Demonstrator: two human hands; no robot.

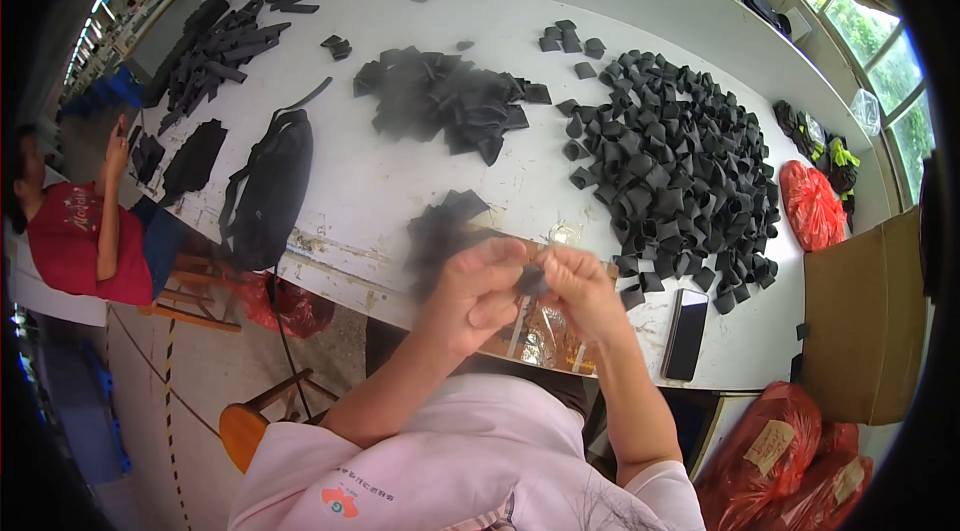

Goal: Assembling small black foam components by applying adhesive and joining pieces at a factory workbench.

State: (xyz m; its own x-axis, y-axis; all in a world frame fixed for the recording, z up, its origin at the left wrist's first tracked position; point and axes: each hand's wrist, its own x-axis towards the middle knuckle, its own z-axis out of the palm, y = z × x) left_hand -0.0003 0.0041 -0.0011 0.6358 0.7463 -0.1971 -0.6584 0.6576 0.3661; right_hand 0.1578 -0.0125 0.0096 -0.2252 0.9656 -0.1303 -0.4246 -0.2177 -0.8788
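Left hand (478, 297), right hand (582, 291) — fingers pinching black piece (531, 281) | 2 o'clock: loops (680, 161), seemingly done | 11 o'clock: flat pieces (440, 96) — apparently pending

In front of me the white table (345, 181) carries a big heap of black pieces (690, 161). Left of that heap I have a looser black pile (445, 96), then, farther left, a black bag (268, 191) and black strips (215, 56). A phone (685, 336) lies just nearer me than the heap.
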